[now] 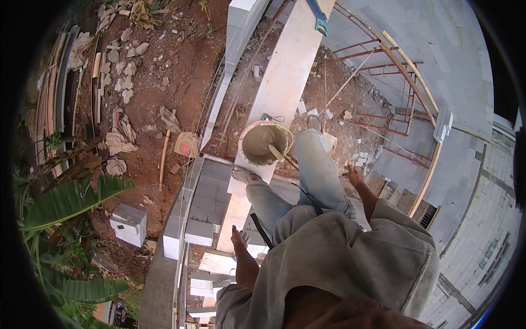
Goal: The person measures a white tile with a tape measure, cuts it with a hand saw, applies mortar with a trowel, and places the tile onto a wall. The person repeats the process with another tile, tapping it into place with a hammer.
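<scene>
My left hand (240, 238) hangs beside my left hip with its fingers apart, above the pale plank and some white blocks. Out to the right of my right thigh, my right hand (355, 175) is also empty, its fingers spread. Between my feet a bucket (241, 147) stands on the long wooden plank (285, 74). It contains wet grey mortar (256, 141), and a tool with a light handle (275, 152) leans in it. Just beyond the rim lies a small green tool (266, 117). My left sandalled foot (245, 174) rests on the plank next to the bucket.
A handsaw (321, 24) with a teal handle lies at the plank's far end. Red scaffold frames (408, 107) and a grey block wall (449, 60) rise on the right. A block wall top (219, 98) runs along the left, with reddish soil far below and banana leaves (76, 205).
</scene>
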